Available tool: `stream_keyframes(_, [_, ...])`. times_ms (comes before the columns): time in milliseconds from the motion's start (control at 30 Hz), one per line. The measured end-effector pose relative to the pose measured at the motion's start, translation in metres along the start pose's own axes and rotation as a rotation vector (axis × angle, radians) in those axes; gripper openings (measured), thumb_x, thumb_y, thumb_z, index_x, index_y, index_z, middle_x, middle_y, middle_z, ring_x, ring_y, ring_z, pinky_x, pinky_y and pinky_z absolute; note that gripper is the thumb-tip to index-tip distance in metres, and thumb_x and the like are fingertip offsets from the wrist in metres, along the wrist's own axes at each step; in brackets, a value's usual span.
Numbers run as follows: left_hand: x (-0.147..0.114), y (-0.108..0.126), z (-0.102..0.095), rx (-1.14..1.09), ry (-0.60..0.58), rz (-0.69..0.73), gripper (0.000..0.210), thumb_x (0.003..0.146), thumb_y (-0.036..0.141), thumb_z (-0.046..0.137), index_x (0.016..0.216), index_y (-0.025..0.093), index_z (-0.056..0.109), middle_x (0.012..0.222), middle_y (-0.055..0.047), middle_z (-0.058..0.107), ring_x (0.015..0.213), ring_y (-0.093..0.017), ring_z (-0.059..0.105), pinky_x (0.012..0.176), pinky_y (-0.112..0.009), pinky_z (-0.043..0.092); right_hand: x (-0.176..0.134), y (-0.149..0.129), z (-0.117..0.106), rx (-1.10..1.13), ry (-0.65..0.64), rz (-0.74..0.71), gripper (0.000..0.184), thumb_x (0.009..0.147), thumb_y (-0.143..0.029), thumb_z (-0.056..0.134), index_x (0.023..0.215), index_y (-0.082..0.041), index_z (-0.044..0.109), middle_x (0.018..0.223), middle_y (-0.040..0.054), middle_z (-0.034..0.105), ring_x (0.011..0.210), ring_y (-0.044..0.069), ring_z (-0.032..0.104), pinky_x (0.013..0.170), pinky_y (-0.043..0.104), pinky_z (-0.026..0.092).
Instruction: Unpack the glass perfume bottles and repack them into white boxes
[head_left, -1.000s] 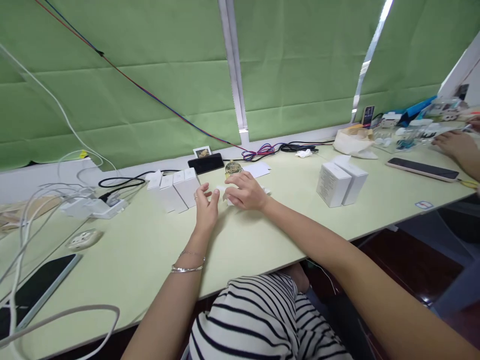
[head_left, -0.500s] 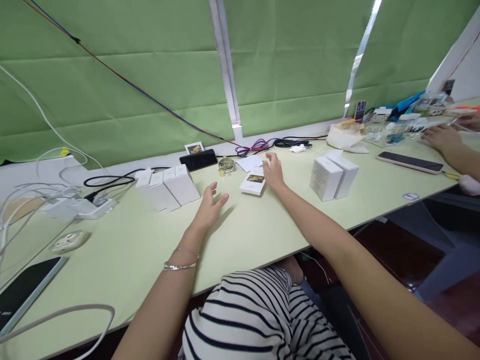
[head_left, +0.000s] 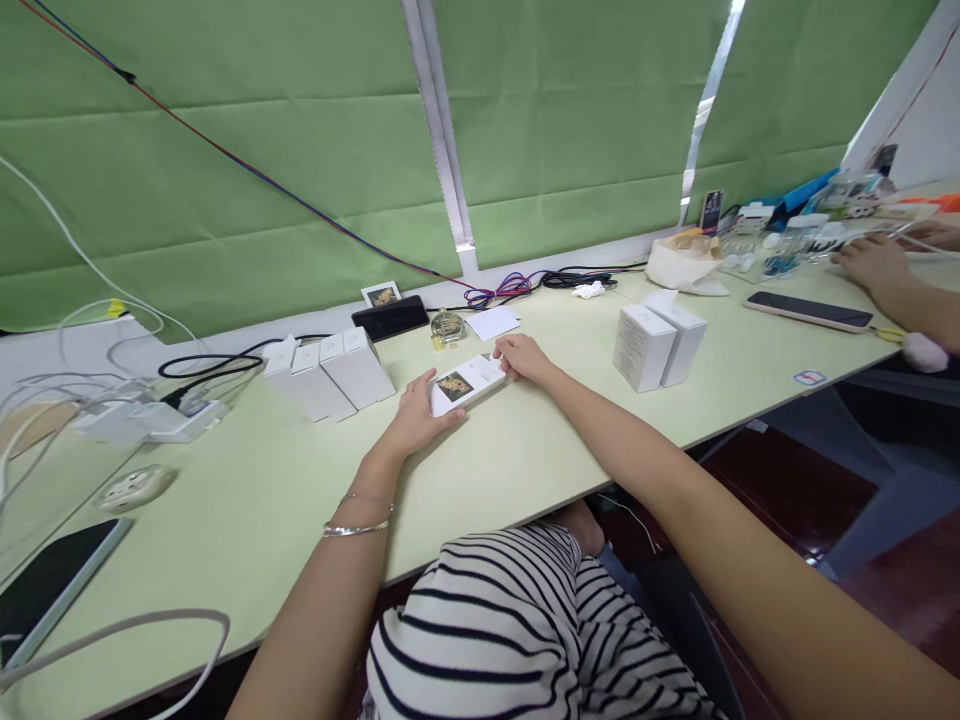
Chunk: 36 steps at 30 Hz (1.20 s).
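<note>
Head: L hand (head_left: pixel 415 413), R hand (head_left: pixel 524 358) now holding wht box (head_left: pixel 481 376).

I take this for a shared office or a small workroom, though from my end I can't settle which. I see one long pale table (head_left: pixel 487 475) running along a wall hung with green blinds (head_left: pixel 262 150). A white power strip (head_left: pixel 169 428), a coiled black cable (head_left: pixel 576 281) and several phones (head_left: pixel 817 311) make it look like a desk, while upright white cartons (head_left: pixel 643 350) lean toward a bench. On my right, a second person's hand (head_left: pixel 870 262) beside clear containers (head_left: pixel 859 190) tells me the table is shared.
</note>
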<state>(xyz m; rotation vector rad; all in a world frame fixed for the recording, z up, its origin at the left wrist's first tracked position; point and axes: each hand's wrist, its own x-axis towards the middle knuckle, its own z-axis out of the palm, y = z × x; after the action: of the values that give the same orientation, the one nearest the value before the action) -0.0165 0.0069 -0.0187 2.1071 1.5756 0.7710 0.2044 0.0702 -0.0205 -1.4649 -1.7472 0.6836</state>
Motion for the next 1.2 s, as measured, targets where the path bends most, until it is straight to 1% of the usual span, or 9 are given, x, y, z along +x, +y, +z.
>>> stream_keyframes(167, [0.002, 0.000, -0.004, -0.016, -0.051, -0.036, 0.089, 0.063, 0.055, 0.070, 0.135, 0.016, 0.036, 0.140, -0.018, 0.039, 0.130, -0.036, 0.036, 0.107, -0.051, 0.029, 0.007, 0.011, -0.007, 0.008, 0.078, -0.012, 0.032, 0.088, -0.021, 0.037, 0.105, -0.016, 0.064, 0.103, 0.0055, 0.069, 0.095, 0.014, 0.061, 0.087, 0.026, 0.044])
stream_keyframes(333, [0.001, 0.003, -0.008, -0.054, -0.049, -0.064, 0.082, 0.063, 0.053, 0.070, 0.132, 0.018, 0.042, 0.134, -0.016, 0.045, 0.127, -0.035, 0.040, 0.106, -0.049, 0.032, 0.009, 0.017, -0.005, 0.003, -0.096, -0.072, 0.030, 0.083, -0.014, 0.045, 0.102, -0.017, 0.068, 0.110, 0.0028, 0.068, 0.102, 0.014, 0.060, 0.093, 0.026, 0.042])
stream_keyframes(533, [0.002, 0.000, -0.011, -0.107, -0.079, -0.084, 0.080, 0.057, 0.040, 0.075, 0.130, 0.021, 0.046, 0.129, -0.013, 0.048, 0.119, -0.033, 0.048, 0.101, -0.046, 0.038, 0.009, 0.012, -0.003, -0.035, -0.237, -0.094, 0.041, 0.078, -0.006, 0.045, 0.113, -0.014, 0.065, 0.118, 0.0077, 0.064, 0.101, 0.017, 0.060, 0.091, 0.028, 0.045])
stream_keyframes(733, [0.002, -0.001, -0.014, -0.095, -0.127, -0.092, 0.083, 0.058, 0.033, 0.071, 0.134, 0.021, 0.041, 0.131, -0.012, 0.046, 0.122, -0.032, 0.044, 0.103, -0.046, 0.036, 0.007, 0.010, -0.020, -0.027, -0.478, -0.106, 0.056, 0.068, 0.000, 0.048, 0.118, -0.018, 0.062, 0.125, 0.0029, 0.062, 0.112, 0.020, 0.058, 0.096, 0.028, 0.043])
stream_keyframes(833, [0.000, 0.002, -0.015, 0.013, -0.165, -0.103, 0.090, 0.060, 0.042, 0.070, 0.139, 0.018, 0.033, 0.136, -0.014, 0.040, 0.127, -0.033, 0.039, 0.106, -0.046, 0.032, 0.004, 0.009, -0.032, -0.039, -0.650, -0.147, 0.064, 0.068, -0.006, 0.056, 0.131, -0.020, 0.052, 0.139, 0.0033, 0.049, 0.127, 0.023, 0.046, 0.105, 0.031, 0.037])
stream_keyframes(900, [-0.001, 0.004, -0.016, 0.045, -0.174, -0.102, 0.095, 0.061, 0.052, 0.069, 0.141, 0.017, 0.030, 0.138, -0.014, 0.037, 0.128, -0.033, 0.036, 0.107, -0.045, 0.030, 0.001, 0.006, -0.036, -0.082, -0.721, -0.195, 0.071, 0.070, -0.020, 0.065, 0.137, -0.019, 0.044, 0.145, 0.0060, 0.042, 0.131, 0.027, 0.040, 0.108, 0.035, 0.034])
stream_keyframes(1000, [0.000, 0.003, -0.016, 0.032, -0.164, -0.110, 0.093, 0.064, 0.061, 0.064, 0.140, 0.017, 0.031, 0.139, -0.015, 0.036, 0.129, -0.032, 0.036, 0.108, -0.044, 0.030, -0.001, 0.004, -0.033, -0.210, -0.704, -0.248, 0.079, 0.069, -0.043, 0.070, 0.139, -0.020, 0.041, 0.145, 0.0096, 0.040, 0.132, 0.030, 0.037, 0.109, 0.041, 0.032])
stream_keyframes(1067, [0.000, 0.002, -0.017, 0.016, -0.148, -0.126, 0.089, 0.065, 0.062, 0.063, 0.137, 0.018, 0.033, 0.137, -0.014, 0.038, 0.128, -0.032, 0.037, 0.106, -0.043, 0.031, -0.001, 0.003, -0.028, -0.281, -0.651, -0.279, 0.071, 0.071, -0.051, 0.067, 0.132, -0.020, 0.049, 0.141, 0.0103, 0.045, 0.131, 0.032, 0.037, 0.109, 0.044, 0.029])
stream_keyframes(1200, [0.000, 0.003, -0.018, 0.034, -0.145, -0.148, 0.089, 0.063, 0.059, 0.066, 0.136, 0.019, 0.035, 0.132, -0.013, 0.040, 0.123, -0.031, 0.042, 0.103, -0.044, 0.035, 0.000, 0.004, -0.022, -0.206, -0.621, -0.322, 0.056, 0.071, -0.044, 0.070, 0.120, -0.019, 0.056, 0.130, 0.0103, 0.053, 0.125, 0.032, 0.042, 0.107, 0.046, 0.032])
